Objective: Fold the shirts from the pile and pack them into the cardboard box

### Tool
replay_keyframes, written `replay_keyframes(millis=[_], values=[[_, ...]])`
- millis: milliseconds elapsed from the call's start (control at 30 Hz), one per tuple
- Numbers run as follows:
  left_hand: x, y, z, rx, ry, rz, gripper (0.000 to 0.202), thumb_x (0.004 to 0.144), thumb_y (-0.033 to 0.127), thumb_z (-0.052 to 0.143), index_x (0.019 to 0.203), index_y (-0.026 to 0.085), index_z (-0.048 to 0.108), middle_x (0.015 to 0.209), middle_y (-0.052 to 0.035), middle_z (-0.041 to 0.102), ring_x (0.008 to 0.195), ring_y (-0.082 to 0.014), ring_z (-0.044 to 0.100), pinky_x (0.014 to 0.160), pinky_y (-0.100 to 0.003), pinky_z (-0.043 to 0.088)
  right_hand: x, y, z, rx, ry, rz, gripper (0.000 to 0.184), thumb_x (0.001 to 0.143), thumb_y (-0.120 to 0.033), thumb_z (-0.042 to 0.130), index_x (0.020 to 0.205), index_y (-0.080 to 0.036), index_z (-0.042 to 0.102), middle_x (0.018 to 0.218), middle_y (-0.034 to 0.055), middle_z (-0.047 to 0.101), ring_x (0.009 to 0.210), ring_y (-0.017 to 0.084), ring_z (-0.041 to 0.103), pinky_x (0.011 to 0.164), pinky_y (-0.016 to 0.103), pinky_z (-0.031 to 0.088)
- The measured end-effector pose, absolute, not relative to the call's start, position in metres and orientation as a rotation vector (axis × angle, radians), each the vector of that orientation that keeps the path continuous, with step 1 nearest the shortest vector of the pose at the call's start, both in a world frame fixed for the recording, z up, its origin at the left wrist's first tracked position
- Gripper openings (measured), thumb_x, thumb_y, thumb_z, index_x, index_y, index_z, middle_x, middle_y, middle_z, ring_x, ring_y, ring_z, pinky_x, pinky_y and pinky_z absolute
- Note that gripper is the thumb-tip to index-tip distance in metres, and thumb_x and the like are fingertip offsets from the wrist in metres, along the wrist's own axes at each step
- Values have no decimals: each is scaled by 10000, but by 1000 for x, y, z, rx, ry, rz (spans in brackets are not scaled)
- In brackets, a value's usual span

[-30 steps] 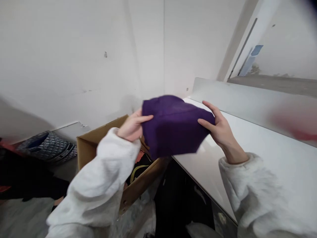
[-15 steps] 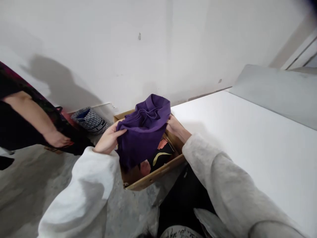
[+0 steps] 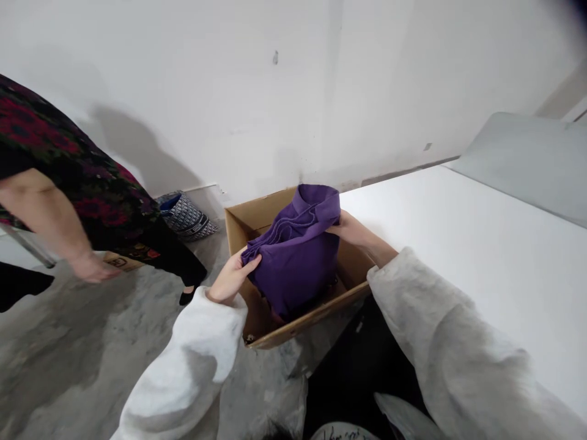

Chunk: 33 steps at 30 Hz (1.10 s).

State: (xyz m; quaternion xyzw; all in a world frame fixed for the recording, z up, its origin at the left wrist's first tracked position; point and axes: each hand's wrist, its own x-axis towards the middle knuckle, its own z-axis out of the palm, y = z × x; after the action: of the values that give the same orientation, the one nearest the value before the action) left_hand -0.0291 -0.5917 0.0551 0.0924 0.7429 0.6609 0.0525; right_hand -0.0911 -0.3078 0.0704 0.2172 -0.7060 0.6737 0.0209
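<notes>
With left hand (image 3: 230,277) and right hand (image 3: 351,231) closed on opposite edges, holding, beside the worktop (image 3: 481,263) and partly inside the cardboard box (image 3: 257,214), a purple garment (image 3: 296,272). Likely handling soft, light and floppy; calling for gripping folded edges, not drawcord (image 3: 296,221).

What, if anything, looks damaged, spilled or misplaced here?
A small dark mark on the pale wall, above the purple garment and cardboard box, looks odd against the mostly plain surface; I cannot tell whether it is damage or dirt. Nothing looks spilled.
</notes>
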Motion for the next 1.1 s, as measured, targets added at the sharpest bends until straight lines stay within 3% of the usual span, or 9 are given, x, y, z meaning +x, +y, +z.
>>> replay_keyframes(millis=[200, 400, 567, 767, 967, 1100], values=[[-30, -593, 49, 345, 2261, 1869, 492, 710, 462, 687, 1102, 171, 621, 1088, -66, 684, 1074, -241, 585, 969, -378, 445, -85, -293, 76, 705, -2341, 2043, 393, 633, -330, 776, 987, -198, 668, 1024, 46, 687, 990, 265, 608, 935, 474, 443], [-47, -588, 28, 451, 2456, 1616, 439, 695, 491, 648, 974, 152, 635, 1000, -71, 692, 949, -233, 614, 924, -379, 460, -94, -290, 40, 606, -2381, 2119, 346, 618, -302, 766, 936, -187, 692, 898, 33, 712, 898, 242, 633, 919, 463, 447], [-54, -586, 17, 502, 2586, 1451, 402, 731, 468, 594, 983, 157, 635, 959, -65, 697, 910, -227, 619, 875, -349, 470, -95, -289, 14, 518, -2377, 2161, 363, 595, -296, 776, 932, -189, 691, 891, 44, 711, 911, 243, 630, 925, 457, 443], [-48, -584, 28, 627, 2730, 1278, 371, 797, 435, 522, 1013, 154, 634, 1005, -76, 698, 923, -229, 633, 856, -322, 468, -89, -283, 18, 354, -2349, 2174, 377, 562, -299, 790, 904, -182, 686, 894, 38, 714, 921, 248, 632, 927, 444, 443], [-38, -586, 45, 807, 2747, 1141, 315, 853, 400, 483, 1051, 199, 622, 1023, -30, 704, 912, -197, 650, 842, -281, 478, -80, -279, 29, 346, -2374, 2222, 328, 582, -307, 788, 865, -174, 691, 877, 43, 719, 916, 252, 636, 894, 429, 466], [-52, -595, 32, 654, 2881, 1063, 283, 835, 402, 488, 980, 202, 625, 914, -23, 713, 848, -201, 658, 801, -289, 485, -88, -289, 13, 288, -2321, 2302, 324, 559, -291, 799, 841, -177, 687, 869, 36, 720, 879, 231, 642, 904, 415, 463]])
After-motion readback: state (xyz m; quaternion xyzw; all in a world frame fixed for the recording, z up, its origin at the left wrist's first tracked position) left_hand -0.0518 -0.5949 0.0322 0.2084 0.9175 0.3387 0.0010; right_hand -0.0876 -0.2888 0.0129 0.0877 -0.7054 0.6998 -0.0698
